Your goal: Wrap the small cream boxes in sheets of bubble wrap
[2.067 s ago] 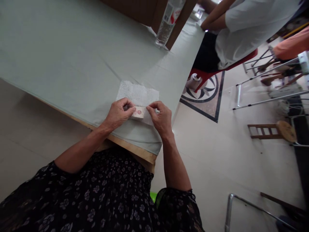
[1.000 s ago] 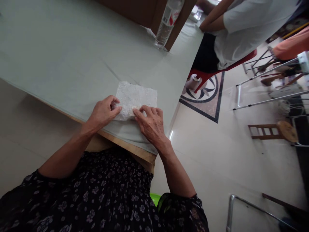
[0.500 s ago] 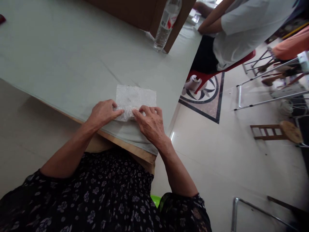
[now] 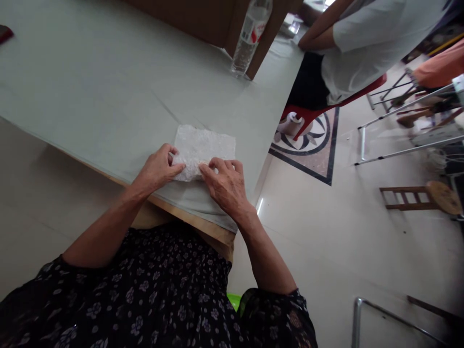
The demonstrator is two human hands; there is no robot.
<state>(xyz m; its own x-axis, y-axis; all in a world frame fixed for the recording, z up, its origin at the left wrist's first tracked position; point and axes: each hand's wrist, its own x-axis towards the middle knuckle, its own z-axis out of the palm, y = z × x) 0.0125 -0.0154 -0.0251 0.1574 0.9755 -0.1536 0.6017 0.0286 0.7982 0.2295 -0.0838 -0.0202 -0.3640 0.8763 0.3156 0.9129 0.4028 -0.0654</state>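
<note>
A small sheet of bubble wrap [image 4: 205, 142], whitish and see-through, lies on the pale table near its front right corner. My left hand [image 4: 157, 168] pinches its left edge, thumb on top and fingers curled. On the near right part, my right hand [image 4: 224, 183] is closed, with thumb and fingertips gripping the wrap. Between the two thumbs the near edge is bunched and looks folded over. Whether anything lies inside the fold cannot be made out.
A clear plastic bottle [image 4: 250, 41] stands against a brown cardboard box [image 4: 188, 21] at the back of the table [image 4: 90, 87]. Beyond the right edge a person in a white shirt [image 4: 377, 34] sits on a red chair [image 4: 337, 104]. A wooden stool [image 4: 411, 198] is farther right.
The left edge of the bubble wrap has shifted slightly and its far edge sits a bit higher. Both hands keep nearly the same place and grip.
</note>
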